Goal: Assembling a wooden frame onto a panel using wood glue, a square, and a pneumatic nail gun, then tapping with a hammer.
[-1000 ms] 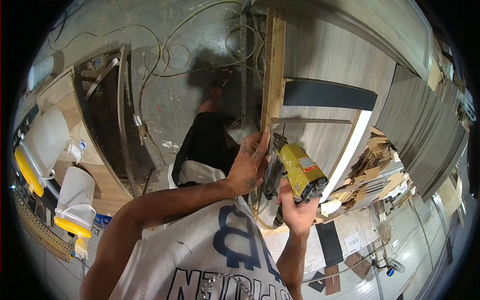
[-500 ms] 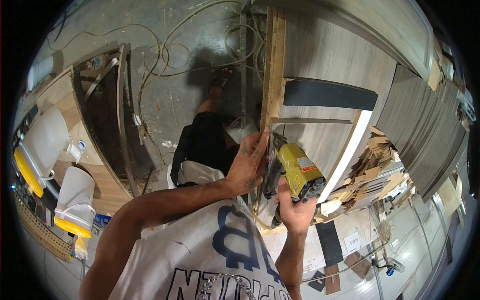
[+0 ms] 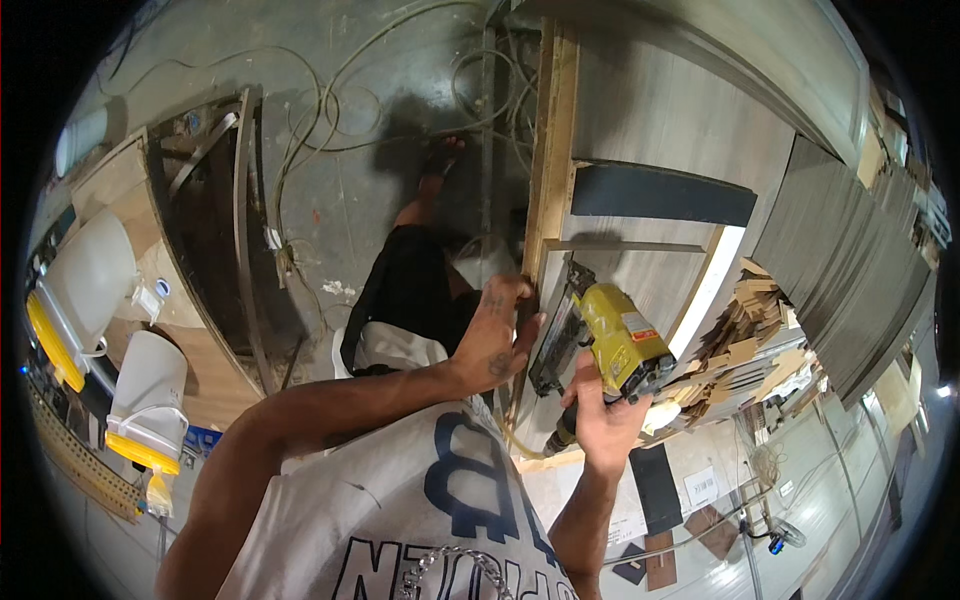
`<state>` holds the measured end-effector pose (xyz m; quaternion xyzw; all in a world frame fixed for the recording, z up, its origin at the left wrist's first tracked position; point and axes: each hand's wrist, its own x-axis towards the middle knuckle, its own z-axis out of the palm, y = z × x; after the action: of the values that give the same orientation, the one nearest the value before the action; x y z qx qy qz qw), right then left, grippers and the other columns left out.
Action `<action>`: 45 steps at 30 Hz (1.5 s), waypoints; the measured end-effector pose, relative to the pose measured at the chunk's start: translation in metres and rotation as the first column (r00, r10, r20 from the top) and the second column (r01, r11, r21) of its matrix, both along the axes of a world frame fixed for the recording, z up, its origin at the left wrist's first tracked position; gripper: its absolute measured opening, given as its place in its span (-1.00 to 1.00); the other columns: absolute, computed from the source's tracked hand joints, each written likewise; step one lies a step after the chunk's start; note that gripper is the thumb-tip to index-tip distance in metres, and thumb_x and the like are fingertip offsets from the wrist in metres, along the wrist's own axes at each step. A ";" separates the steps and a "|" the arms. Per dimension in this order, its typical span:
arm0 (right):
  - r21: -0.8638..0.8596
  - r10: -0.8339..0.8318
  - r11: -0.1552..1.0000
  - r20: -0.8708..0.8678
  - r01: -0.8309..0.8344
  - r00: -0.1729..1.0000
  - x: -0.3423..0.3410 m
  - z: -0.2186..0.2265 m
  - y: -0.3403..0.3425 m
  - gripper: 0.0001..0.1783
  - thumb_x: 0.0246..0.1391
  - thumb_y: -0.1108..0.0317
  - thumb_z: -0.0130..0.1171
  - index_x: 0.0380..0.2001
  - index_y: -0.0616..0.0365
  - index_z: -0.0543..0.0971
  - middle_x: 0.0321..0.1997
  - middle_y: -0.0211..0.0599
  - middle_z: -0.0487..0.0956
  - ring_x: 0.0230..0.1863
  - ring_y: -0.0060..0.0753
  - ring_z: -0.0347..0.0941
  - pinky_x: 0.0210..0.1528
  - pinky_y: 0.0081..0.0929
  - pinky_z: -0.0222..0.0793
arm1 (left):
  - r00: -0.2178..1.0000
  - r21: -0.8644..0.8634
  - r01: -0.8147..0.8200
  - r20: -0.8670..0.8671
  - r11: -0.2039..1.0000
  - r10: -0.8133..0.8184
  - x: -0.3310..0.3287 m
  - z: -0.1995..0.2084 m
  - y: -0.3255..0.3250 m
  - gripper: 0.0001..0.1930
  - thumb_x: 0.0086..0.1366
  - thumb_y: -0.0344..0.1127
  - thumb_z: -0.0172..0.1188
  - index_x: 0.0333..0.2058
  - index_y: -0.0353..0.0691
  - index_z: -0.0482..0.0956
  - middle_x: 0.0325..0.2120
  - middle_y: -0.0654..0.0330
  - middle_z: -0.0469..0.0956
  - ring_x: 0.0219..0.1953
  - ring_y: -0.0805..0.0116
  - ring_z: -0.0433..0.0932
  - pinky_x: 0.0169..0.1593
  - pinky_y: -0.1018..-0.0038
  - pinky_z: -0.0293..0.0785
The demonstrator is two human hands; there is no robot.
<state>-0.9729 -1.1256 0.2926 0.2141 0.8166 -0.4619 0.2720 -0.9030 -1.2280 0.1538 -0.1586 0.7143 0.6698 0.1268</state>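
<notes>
My right hand (image 3: pixel 607 425) is wrapped round the grip of a yellow and black nail gun (image 3: pixel 622 335). The gun tilts over a wood-grain panel, its nose just short of a thin wooden strip (image 3: pixel 630 246) and a little apart from the pale wooden frame (image 3: pixel 548 200) along the panel's left edge. My left hand (image 3: pixel 495 340) is at that frame's near part, fingers bent and thumb against the edge, closed on it. A hose (image 3: pixel 522 448) runs below the gun's grip.
A dark board (image 3: pixel 660 193) and a white-edged strip (image 3: pixel 705 290) lie on the panel. Stacked boards (image 3: pixel 835 260) and wood offcuts (image 3: pixel 745 335) are to the right. White buckets (image 3: pixel 150 385) with yellow rims stand left. Hoses (image 3: pixel 325 110) coil across the floor.
The nail gun has shifted right, away from the frame's edge, with my right hand. My left fingers, stretched along the frame before, are now bent at its edge.
</notes>
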 end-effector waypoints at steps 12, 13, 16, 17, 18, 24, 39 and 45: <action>0.026 0.066 0.997 -0.016 -0.066 0.998 0.001 -0.007 0.004 -0.78 0.20 0.34 0.23 -0.26 0.28 0.49 -0.55 -0.40 0.48 -0.64 -0.60 0.40 -0.59 -0.59 0.32 | 0.995 -0.129 0.088 -0.040 0.988 -0.093 -0.008 0.009 -0.006 -0.21 0.23 -0.53 0.15 0.38 -0.32 -0.04 -0.05 -0.14 0.34 -0.05 -0.08 0.34 0.07 0.19 0.34; 0.027 0.067 0.997 -0.017 -0.066 0.998 0.001 -0.007 0.004 -0.78 0.20 0.34 0.23 -0.26 0.28 0.49 -0.55 -0.40 0.48 -0.64 -0.60 0.40 -0.59 -0.59 0.32 | 0.995 -0.127 0.087 -0.041 0.988 -0.093 -0.008 0.009 -0.005 -0.21 0.23 -0.53 0.15 0.38 -0.32 -0.04 -0.05 -0.14 0.34 -0.05 -0.08 0.34 0.07 0.19 0.34; 0.023 0.054 0.998 -0.004 -0.054 0.999 0.001 -0.005 0.002 -0.78 0.20 0.34 0.23 -0.25 0.28 0.48 -0.55 -0.40 0.48 -0.64 -0.60 0.39 -0.59 -0.59 0.32 | 0.993 -0.142 0.097 -0.054 0.985 -0.105 -0.007 0.010 -0.006 -0.21 0.22 -0.52 0.17 0.37 -0.32 -0.03 -0.05 -0.13 0.34 -0.04 -0.08 0.34 0.07 0.19 0.35; 0.021 0.047 0.999 0.004 -0.047 0.999 -0.001 -0.004 0.001 -0.79 0.20 0.35 0.22 -0.26 0.29 0.49 -0.55 -0.40 0.48 -0.64 -0.60 0.39 -0.59 -0.58 0.32 | 0.992 -0.152 0.109 -0.040 0.982 -0.117 -0.007 0.010 -0.006 -0.20 0.21 -0.53 0.18 0.38 -0.33 -0.03 -0.04 -0.13 0.34 -0.02 -0.08 0.33 0.11 0.19 0.32; 0.020 0.039 0.999 0.012 -0.039 0.999 -0.002 -0.004 0.000 -0.79 0.20 0.35 0.22 -0.26 0.29 0.49 -0.54 -0.39 0.48 -0.64 -0.60 0.39 -0.59 -0.58 0.33 | 0.991 -0.161 0.122 -0.025 0.979 -0.128 -0.007 0.010 -0.006 -0.18 0.20 -0.54 0.18 0.38 -0.33 -0.03 -0.03 -0.12 0.33 -0.01 -0.08 0.32 0.14 0.19 0.30; 0.050 0.135 0.990 -0.015 -0.134 0.991 -0.003 -0.006 0.006 -0.82 0.21 0.38 0.20 -0.28 0.31 0.52 -0.52 -0.37 0.50 -0.63 -0.59 0.40 -0.59 -0.56 0.34 | 0.991 -0.159 0.121 -0.043 0.980 -0.129 -0.005 0.007 -0.006 -0.19 0.20 -0.54 0.18 0.37 -0.35 -0.03 -0.02 -0.12 0.33 -0.02 -0.08 0.32 0.13 0.17 0.31; 0.096 0.088 0.991 0.087 -0.096 0.992 -0.003 -0.002 0.004 -0.76 0.07 0.42 0.29 -0.21 0.30 0.60 -0.33 -0.21 0.65 -0.32 -0.40 0.58 -0.25 -0.47 0.45 | 0.988 -0.192 0.097 -0.101 0.977 -0.118 -0.005 0.006 -0.007 -0.21 0.22 -0.50 0.20 0.36 -0.35 -0.01 -0.01 -0.15 0.33 -0.01 -0.08 0.35 0.11 0.16 0.34; 0.122 0.119 0.986 -0.027 -0.115 0.992 -0.013 0.002 0.014 -0.81 0.12 0.42 0.22 -0.23 0.30 0.54 -0.45 -0.31 0.57 -0.54 -0.50 0.49 -0.48 -0.49 0.42 | 0.997 -0.147 0.073 0.016 0.986 -0.072 -0.021 0.028 -0.024 -0.34 0.18 -0.46 0.23 0.25 -0.31 0.21 -0.03 -0.10 0.37 -0.02 -0.10 0.36 0.06 0.13 0.35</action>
<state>-0.9856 -1.1121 0.2946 0.1737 0.8587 -0.3985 0.2713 -0.9244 -1.2520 0.1820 -0.1450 0.7665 0.6092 0.1427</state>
